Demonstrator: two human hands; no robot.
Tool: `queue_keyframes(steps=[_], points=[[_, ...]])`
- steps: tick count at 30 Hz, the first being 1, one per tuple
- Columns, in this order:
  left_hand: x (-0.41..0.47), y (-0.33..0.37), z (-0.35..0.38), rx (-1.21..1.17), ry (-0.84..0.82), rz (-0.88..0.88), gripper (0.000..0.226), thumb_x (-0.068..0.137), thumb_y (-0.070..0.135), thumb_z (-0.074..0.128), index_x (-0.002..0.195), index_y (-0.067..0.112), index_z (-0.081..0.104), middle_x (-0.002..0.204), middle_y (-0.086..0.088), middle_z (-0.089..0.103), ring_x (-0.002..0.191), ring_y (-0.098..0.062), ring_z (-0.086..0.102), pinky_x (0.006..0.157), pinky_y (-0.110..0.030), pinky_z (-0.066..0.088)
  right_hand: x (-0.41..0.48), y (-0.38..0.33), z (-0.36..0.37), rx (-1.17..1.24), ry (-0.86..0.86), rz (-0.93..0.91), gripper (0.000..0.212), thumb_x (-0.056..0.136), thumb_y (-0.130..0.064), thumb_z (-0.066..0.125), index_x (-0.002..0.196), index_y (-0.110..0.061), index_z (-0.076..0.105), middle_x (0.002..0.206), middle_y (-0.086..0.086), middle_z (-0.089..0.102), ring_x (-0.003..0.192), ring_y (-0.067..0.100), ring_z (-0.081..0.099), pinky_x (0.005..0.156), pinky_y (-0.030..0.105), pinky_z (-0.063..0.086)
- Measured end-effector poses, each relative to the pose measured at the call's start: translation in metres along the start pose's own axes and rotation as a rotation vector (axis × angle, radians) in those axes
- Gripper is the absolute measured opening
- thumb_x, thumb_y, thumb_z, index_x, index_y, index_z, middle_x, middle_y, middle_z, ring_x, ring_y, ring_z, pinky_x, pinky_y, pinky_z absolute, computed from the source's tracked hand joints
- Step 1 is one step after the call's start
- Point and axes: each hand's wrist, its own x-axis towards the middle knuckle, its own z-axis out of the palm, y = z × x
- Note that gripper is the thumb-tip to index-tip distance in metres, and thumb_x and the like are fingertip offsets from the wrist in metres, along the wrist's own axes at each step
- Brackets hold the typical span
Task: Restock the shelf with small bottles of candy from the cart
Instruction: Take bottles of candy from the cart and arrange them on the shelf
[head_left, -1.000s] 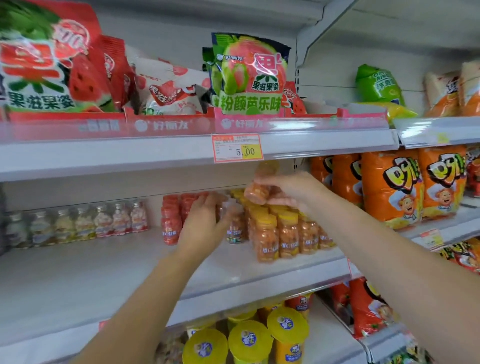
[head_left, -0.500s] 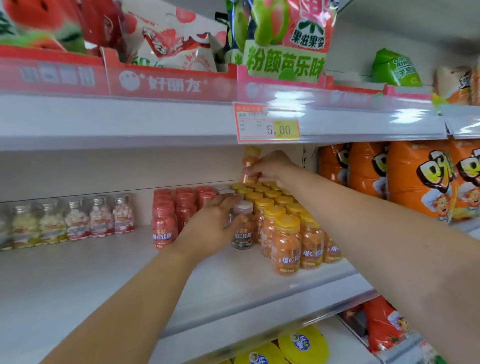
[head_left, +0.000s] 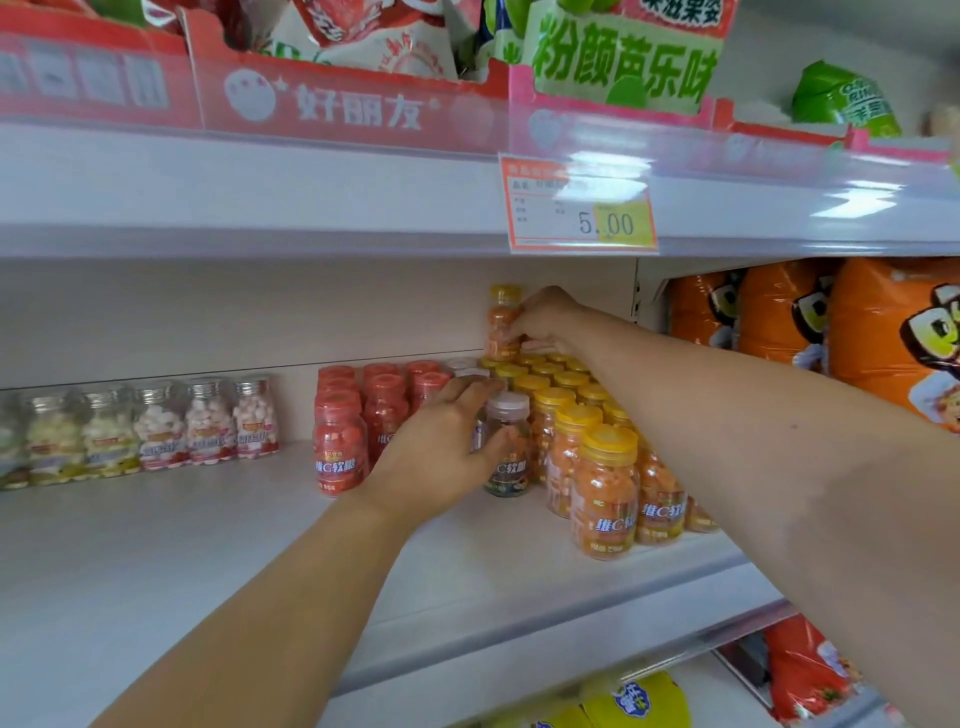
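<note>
On the middle shelf (head_left: 156, 561) stand rows of small candy bottles: red-capped ones (head_left: 337, 447), a white-capped one (head_left: 508, 452) and yellow-capped orange ones (head_left: 605, 493). My left hand (head_left: 441, 452) curls round the white-capped bottle from its left side. My right hand (head_left: 545, 319) reaches to the back of the shelf and pinches an orange bottle with a yellow cap (head_left: 503, 325), held upright on top of the rear yellow caps.
Clear bottles with silver caps (head_left: 208, 426) line the back left of the shelf. The upper shelf edge with a 5.00 price tag (head_left: 579, 208) hangs close above my right hand. Orange snack bags (head_left: 872, 332) fill the right bay. Yellow lids (head_left: 639, 701) show on the shelf below.
The view has moved closer to the shelf. My right hand has carried the orange bottle further back, above the rear row. My left hand stays on the white-capped bottle.
</note>
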Motion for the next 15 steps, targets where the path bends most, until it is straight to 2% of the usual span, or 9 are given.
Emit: queue_keyframes(steps=[10,15], points=[[0.0007,-0.0007,0.0004,-0.003,-0.01,-0.007,0.054,0.093,0.039,0.051,0.143,0.021,0.038,0.146,0.002,0.039,0.132,-0.015,0.039,0.103,-0.021,0.031,0.0027,0.0045,0.0016,-0.003,-0.009,-0.05,0.049,0.067,-0.011,0.085,0.11,0.0,0.064,0.11,0.013,0.067,0.1,0.024,0.065,0.087,0.037,0.056],[0.0009,-0.0008,0.0003,-0.016,-0.011,-0.012,0.054,0.093,0.037,0.052,0.143,0.021,0.038,0.146,0.002,0.039,0.132,-0.016,0.039,0.104,-0.024,0.033,-0.0001,-0.0006,0.0047,-0.18,0.012,-0.126,0.051,0.063,-0.024,0.088,0.105,-0.002,0.068,0.101,0.011,0.07,0.091,0.022,0.068,0.087,0.038,0.056]])
